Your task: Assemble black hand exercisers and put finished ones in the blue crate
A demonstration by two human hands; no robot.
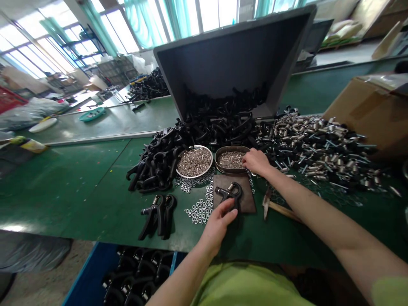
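Observation:
My left hand (218, 223) grips a black hand-gripper part (230, 193) that lies on a brown pad (247, 199) near the table's front edge. My right hand (256, 161) reaches forward, fingers curled at the rim of an oval metal dish (223, 168) of small metal pieces; what it pinches is hidden. A round dish (195, 161) of small metal pins stands to the left of it. Loose washers (200, 208) lie scattered around the pad.
A heap of black plastic handles (165, 157) spills from a tilted grey bin (236, 59). Springs and metal parts (318, 144) pile up at the right, beside a cardboard box (369, 110). Two assembled grippers (157, 214) and a hammer (277, 208) lie nearby. A blue crate (95, 276) sits below.

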